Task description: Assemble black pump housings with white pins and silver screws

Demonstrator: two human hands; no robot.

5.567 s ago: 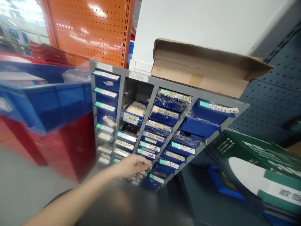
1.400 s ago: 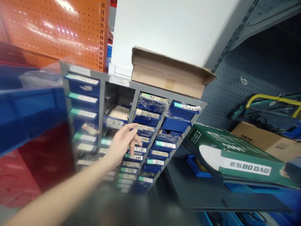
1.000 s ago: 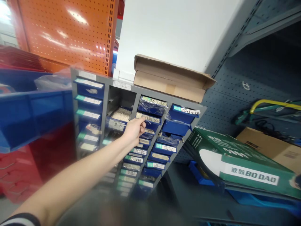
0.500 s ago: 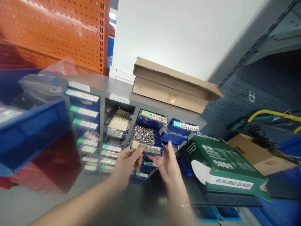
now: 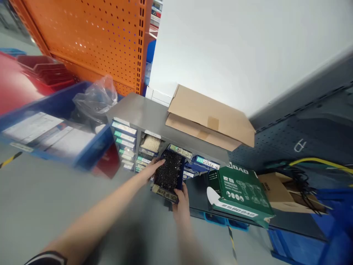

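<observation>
A blue drawer (image 5: 159, 190) full of small black screws (image 5: 169, 171) sticks far out of the grey cabinet and tilts toward me. My left hand (image 5: 151, 171) grips its left side, with the thumb over the rim. At the front right corner, my right hand (image 5: 181, 204) is closed on the drawer, its thumb near the handwritten front label. Directly above is another labelled drawer (image 5: 180, 151). To the left, a drawer of pale small parts (image 5: 150, 143) stands partly pulled out. The hidden fingers are probably under the drawer, but I cannot see them.
On the grey cabinet (image 5: 138, 106) lies a cardboard box (image 5: 212, 117). A green box (image 5: 242, 191) stands on a dark shelf at right. Left is a large blue bin (image 5: 88, 151) with white boxes and a plastic bag (image 5: 96, 97). Behind rises an orange perforated panel (image 5: 102, 40).
Earlier both hands were at a drawer of silver screws; now they hold a lower-reaching, further pulled-out drawer of black screws. The silver screws are out of sight. The camera view has shifted.
</observation>
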